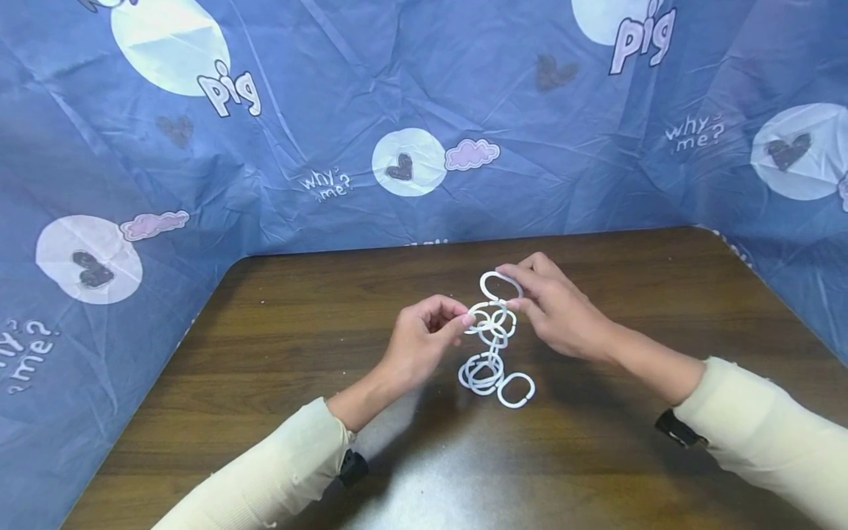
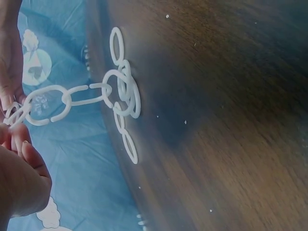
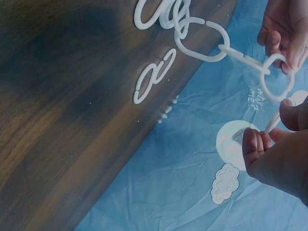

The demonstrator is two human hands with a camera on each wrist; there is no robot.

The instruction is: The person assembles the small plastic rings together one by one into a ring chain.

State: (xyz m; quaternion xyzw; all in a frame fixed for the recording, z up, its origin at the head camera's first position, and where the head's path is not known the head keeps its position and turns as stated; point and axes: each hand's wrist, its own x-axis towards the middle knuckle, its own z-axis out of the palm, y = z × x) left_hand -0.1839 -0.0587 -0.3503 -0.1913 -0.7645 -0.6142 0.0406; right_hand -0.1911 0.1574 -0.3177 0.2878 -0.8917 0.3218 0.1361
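Several white plastic chain links, each a ring with a small gap, join into a chain (image 2: 48, 88) that hangs between the hands and the table. The left hand (image 1: 424, 335) pinches a link near the chain's upper end between thumb and fingers. A top link (image 1: 483, 285) is pinched by the right hand (image 1: 563, 313), just above and to the right. In the right wrist view, the right-hand link (image 3: 272, 123) appears edge-on by the left-hand ring (image 3: 263, 81); whether they are joined I cannot tell. Lower links (image 2: 136, 106) lie heaped on the tabletop.
The brown wooden table (image 1: 265, 397) extends around the hands. Blue printed cloth (image 1: 344, 96) hangs behind it and along both sides. Single links (image 1: 532, 384) stick out from the heap at the chain's bottom. Tiny white specks (image 2: 167, 16) dot the wood.
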